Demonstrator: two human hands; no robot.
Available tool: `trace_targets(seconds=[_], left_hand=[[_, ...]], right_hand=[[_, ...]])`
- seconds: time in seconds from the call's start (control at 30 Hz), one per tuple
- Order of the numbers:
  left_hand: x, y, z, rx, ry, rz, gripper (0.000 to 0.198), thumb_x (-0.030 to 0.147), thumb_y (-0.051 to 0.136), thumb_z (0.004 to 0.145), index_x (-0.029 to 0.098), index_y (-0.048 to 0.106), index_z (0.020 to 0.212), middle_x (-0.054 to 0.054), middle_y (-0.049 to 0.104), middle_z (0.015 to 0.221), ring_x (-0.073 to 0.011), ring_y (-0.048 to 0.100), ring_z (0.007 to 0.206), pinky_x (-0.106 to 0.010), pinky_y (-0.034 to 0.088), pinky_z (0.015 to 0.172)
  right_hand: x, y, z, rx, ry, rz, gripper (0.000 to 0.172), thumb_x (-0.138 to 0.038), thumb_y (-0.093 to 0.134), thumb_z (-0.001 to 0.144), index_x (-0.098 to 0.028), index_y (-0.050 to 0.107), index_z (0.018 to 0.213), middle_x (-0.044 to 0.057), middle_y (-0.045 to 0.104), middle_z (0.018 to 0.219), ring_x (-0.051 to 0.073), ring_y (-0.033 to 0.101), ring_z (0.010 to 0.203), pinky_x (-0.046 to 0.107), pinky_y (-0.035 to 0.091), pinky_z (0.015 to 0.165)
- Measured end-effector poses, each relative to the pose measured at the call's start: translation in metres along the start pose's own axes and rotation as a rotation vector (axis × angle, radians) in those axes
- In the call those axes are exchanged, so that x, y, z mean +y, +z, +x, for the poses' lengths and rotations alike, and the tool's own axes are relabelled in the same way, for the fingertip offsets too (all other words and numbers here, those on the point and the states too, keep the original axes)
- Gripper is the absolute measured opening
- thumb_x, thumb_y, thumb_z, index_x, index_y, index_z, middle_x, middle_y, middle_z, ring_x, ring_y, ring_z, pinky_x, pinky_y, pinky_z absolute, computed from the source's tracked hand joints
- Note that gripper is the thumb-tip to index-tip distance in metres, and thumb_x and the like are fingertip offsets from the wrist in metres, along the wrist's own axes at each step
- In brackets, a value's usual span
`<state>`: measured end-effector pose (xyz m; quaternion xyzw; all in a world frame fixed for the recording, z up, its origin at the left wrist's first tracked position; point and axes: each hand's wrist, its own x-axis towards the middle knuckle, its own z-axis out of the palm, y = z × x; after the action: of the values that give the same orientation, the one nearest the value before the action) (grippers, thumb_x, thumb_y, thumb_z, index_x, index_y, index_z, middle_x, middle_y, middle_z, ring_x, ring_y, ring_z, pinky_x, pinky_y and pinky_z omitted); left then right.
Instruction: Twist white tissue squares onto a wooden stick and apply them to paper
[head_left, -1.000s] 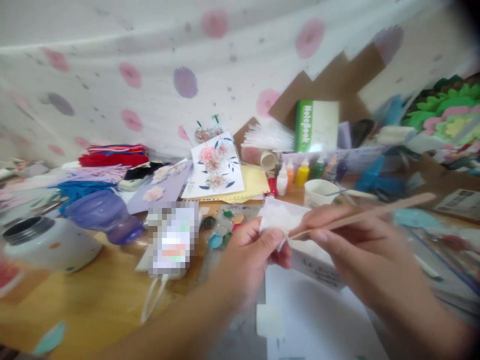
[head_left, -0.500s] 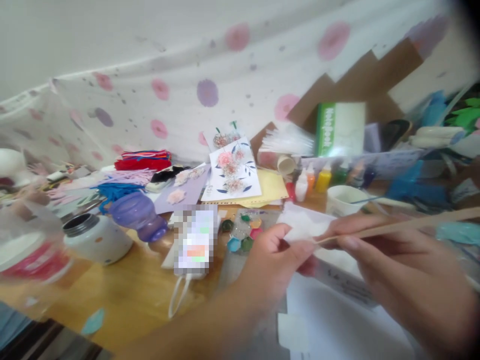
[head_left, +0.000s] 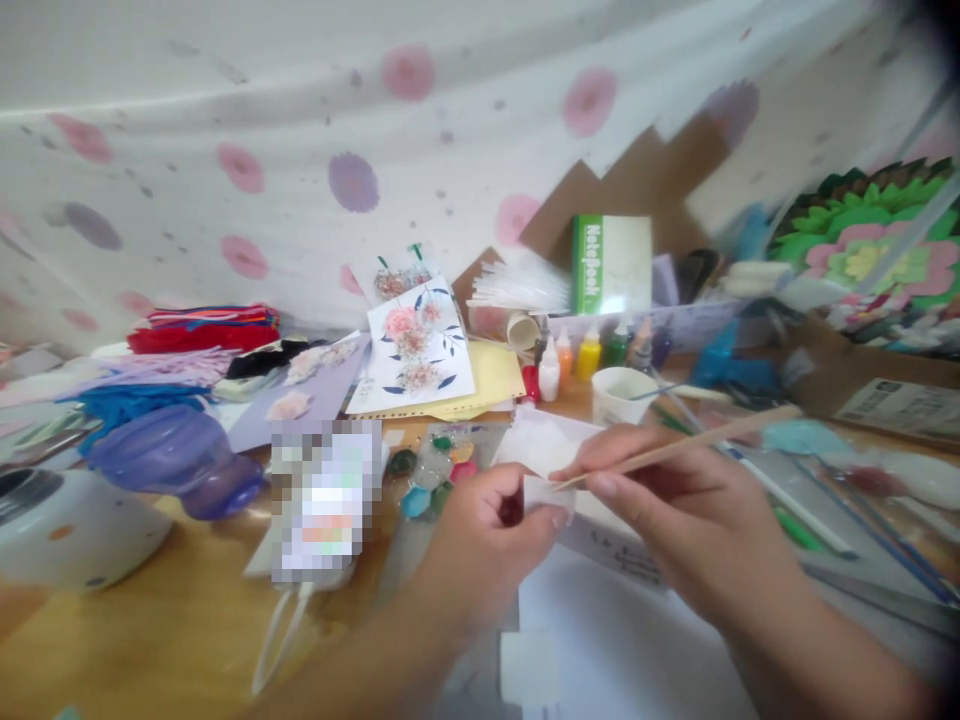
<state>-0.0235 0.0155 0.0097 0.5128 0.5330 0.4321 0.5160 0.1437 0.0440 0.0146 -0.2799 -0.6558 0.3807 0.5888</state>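
Note:
My left hand (head_left: 487, 545) pinches a small white piece of paper (head_left: 541, 448) between thumb and fingers, just above the table. My right hand (head_left: 675, 510) grips a thin wooden stick (head_left: 675, 448) whose tip touches the paper near my left thumb. Both hands hover over a white sheet (head_left: 622, 640) lying on the wooden table (head_left: 150, 620). A small palette of coloured gems (head_left: 431, 470) lies just left of my left hand.
A purple bottle (head_left: 176, 460) and a white jar (head_left: 67, 520) stand at the left. Small paint bottles (head_left: 589, 352), a white cup (head_left: 622, 392), a flower card (head_left: 416, 345), a green notebook box (head_left: 611, 262) and paper flowers (head_left: 870, 240) crowd the back. Pens lie at the right.
The view has swung back to the right and down. Both hands keep their hold; the stick tip stays against the paper, which sits a little lower.

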Motion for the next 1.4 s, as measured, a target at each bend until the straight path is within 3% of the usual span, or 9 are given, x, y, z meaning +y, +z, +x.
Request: trace_targets(seconds=[0.17,0.3,0.47,0.63,0.83,1.13,1.4], left_hand=[[0.001,0.000,0.002,-0.042,0.050,-0.250,0.019,0.032,0.071,0.079,0.017,0.060,0.073,0.001,0.060,0.069,-0.0135,0.057,0.066,-0.026,0.045,0.063],[-0.001,0.003,0.001,-0.039,0.067,-0.416,0.017,0.029,0.074,0.077,0.018,0.061,0.079,0.001,0.064,0.074,-0.0146,0.061,0.071,-0.029,0.052,0.068],[-0.003,0.000,0.000,0.002,0.131,-0.299,0.014,0.030,0.070,0.083,0.018,0.064,0.077,0.002,0.061,0.067,-0.0121,0.055,0.064,-0.025,0.044,0.064],[0.000,-0.001,0.000,-0.035,0.156,-0.230,0.011,0.028,0.068,0.083,0.019,0.066,0.079,0.003,0.058,0.068,-0.0120,0.050,0.065,-0.025,0.038,0.062],[0.003,-0.001,0.000,-0.063,0.150,-0.199,0.016,0.030,0.070,0.080,0.018,0.063,0.073,0.002,0.056,0.068,-0.0128,0.049,0.065,-0.026,0.037,0.062],[0.004,-0.003,0.000,-0.063,0.121,-0.171,0.016,0.031,0.070,0.079,0.018,0.064,0.072,0.002,0.058,0.067,-0.0129,0.050,0.064,-0.026,0.038,0.061],[0.004,-0.001,0.001,-0.027,0.110,-0.151,0.018,0.030,0.071,0.077,0.018,0.058,0.072,0.004,0.053,0.063,-0.0110,0.045,0.060,-0.024,0.035,0.057]], right_hand=[[0.002,0.000,-0.001,0.049,-0.009,-0.004,0.013,-0.020,0.075,0.082,-0.033,0.077,0.083,-0.003,0.074,0.075,0.012,0.065,0.059,0.019,0.053,0.047],[0.004,0.001,-0.002,0.060,-0.004,0.032,0.009,-0.025,0.076,0.083,-0.034,0.077,0.084,-0.003,0.073,0.075,0.013,0.064,0.060,0.021,0.053,0.049],[0.008,0.000,-0.005,0.035,0.042,0.168,0.006,-0.027,0.076,0.084,-0.032,0.077,0.087,-0.002,0.072,0.081,0.015,0.068,0.073,0.023,0.056,0.062],[0.010,-0.003,-0.006,0.000,0.048,0.254,0.010,-0.024,0.073,0.088,-0.033,0.076,0.091,-0.003,0.072,0.084,0.015,0.068,0.081,0.026,0.058,0.074],[0.008,-0.003,-0.006,-0.002,0.039,0.198,0.011,-0.022,0.076,0.084,-0.031,0.077,0.090,-0.001,0.073,0.084,0.014,0.067,0.079,0.022,0.055,0.067],[0.000,-0.003,-0.005,-0.021,0.022,0.027,0.013,-0.030,0.074,0.083,-0.041,0.078,0.089,0.003,0.073,0.080,0.026,0.068,0.072,0.038,0.056,0.055],[-0.005,-0.003,-0.002,-0.046,-0.099,-0.076,0.017,-0.018,0.072,0.083,-0.034,0.078,0.088,0.001,0.074,0.078,0.022,0.070,0.073,0.034,0.061,0.061]])
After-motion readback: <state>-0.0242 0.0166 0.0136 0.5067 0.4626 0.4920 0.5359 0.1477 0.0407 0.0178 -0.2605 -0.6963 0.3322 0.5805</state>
